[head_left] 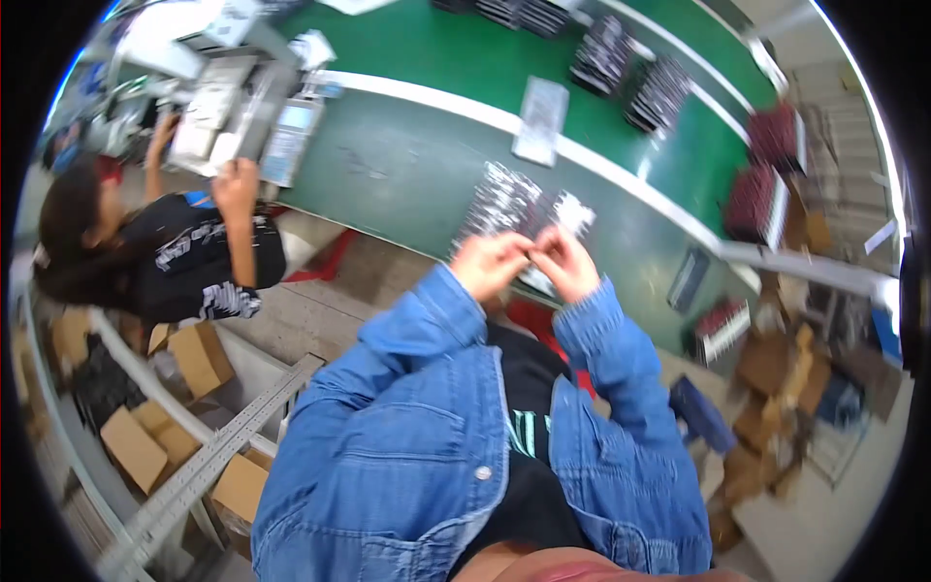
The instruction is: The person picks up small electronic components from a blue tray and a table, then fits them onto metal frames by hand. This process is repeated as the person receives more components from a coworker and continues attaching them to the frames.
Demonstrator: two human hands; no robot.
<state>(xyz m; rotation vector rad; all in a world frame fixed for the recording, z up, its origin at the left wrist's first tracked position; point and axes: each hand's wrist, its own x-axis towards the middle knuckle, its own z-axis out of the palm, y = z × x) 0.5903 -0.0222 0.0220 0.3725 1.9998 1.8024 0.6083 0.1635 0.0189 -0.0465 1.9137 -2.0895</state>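
Note:
My left hand [488, 265] and my right hand [566, 266] meet at the near edge of the green table [388, 155], fingertips pinched together. Whatever they hold between the fingers is too small and blurred to make out. Just beyond them lies a stack of dark and white patterned flat pieces [497, 199], its near part hidden by my left hand. A crumpled white piece [574, 213] is beside it, close behind my right hand. Farther off, a pale grey flat panel [541, 121] rests across the white strip of the table.
Dark stacks [601, 56] stand on the far green belt [543, 58]. Dark red stacks [756, 204] line the right, near a dark rectangular object [689, 279]. A co-worker [155, 242] works at the left beside pale equipment [215, 112]. Cardboard boxes [201, 359] are behind at the left.

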